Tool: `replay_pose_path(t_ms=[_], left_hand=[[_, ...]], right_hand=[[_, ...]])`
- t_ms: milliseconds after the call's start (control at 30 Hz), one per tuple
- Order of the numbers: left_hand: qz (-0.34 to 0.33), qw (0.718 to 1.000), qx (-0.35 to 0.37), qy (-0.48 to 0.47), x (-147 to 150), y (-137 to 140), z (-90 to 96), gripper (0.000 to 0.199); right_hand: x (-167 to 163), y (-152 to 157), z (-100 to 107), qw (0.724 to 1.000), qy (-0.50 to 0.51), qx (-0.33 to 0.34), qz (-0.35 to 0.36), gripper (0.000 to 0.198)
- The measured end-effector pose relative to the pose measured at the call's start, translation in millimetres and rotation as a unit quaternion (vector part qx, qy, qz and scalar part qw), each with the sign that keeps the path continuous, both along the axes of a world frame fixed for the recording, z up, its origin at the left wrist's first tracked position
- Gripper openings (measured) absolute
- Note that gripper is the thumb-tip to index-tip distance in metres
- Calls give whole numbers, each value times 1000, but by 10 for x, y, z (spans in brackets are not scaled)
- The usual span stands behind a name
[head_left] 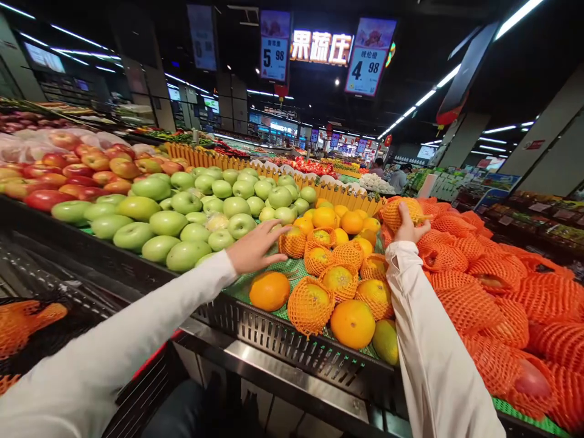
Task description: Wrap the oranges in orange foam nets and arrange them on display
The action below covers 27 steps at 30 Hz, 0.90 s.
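My right hand (409, 230) is closed around an orange in a yellow foam net (398, 213), at the edge between the oranges and the red-netted fruit. My left hand (256, 248) reaches over the display with its fingers stretched out. Its fingertips are by a netted orange (292, 243); whether they touch it I cannot tell. Below that hand lies a bare orange (269, 291) on green matting. More oranges, some in foam nets (311, 306) and some bare (353, 323), fill the middle of the black crate (292, 344).
Green apples (168, 223) are heaped to the left, with red apples (82, 182) beyond them. Fruit in red foam nets (474, 301) is piled at the right. A low yellow fence (344, 196) runs behind the oranges. Price signs (370, 58) hang overhead.
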<state>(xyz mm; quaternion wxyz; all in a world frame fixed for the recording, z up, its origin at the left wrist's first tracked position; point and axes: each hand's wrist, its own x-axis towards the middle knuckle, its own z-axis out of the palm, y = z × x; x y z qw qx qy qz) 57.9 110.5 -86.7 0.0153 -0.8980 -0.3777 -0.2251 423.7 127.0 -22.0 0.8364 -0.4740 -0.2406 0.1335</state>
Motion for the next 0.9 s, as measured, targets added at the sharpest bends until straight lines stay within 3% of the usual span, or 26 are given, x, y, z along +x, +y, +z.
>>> replay_pose_path(t_ms=[100,167,233,267,367,433,467,533,567,733,800,900], left_hand=[[36,991,68,-106,-529,-613,-323,55],[59,984,100,-137,-854,-910,-593,51],[77,980,107,-148,-1101,-1080,-815,53],[79,981,99,-149,-1181,-1118,-887,52],[51,987,48,-147,-1200,-1064,-889,39],[17,989,21,-145,-1028,-904,-732,38],[3,990,15,-141,-898,-795,-626,41],[-17,994,12,-110,-582,-549,-403,47],[-17,997,9,-78,-414,-425,-302,48],[6,995,-21,99,245,-6,-52,55],[10,991,-25,130,383,80,-50,64],[55,987,-29,145,506,232,-55,78]], right_hand=[[-143,-197,180,986,-127,108,-29,101],[-317,-405,320,959,-251,129,16,92],[-568,-610,419,927,-351,62,120,88],[-717,-690,438,898,-393,8,200,88],[-1190,-789,348,755,-487,-163,409,88],[-1441,-744,225,692,-537,-225,426,89],[-1527,-699,171,684,-556,-239,407,90],[-1607,-583,101,705,-564,-249,350,92],[-1606,-516,84,733,-547,-248,320,92],[-1396,-182,-5,920,-310,-181,159,94],[-1292,-89,-81,956,-199,-160,147,94],[-1163,-27,-181,967,-71,-136,203,94]])
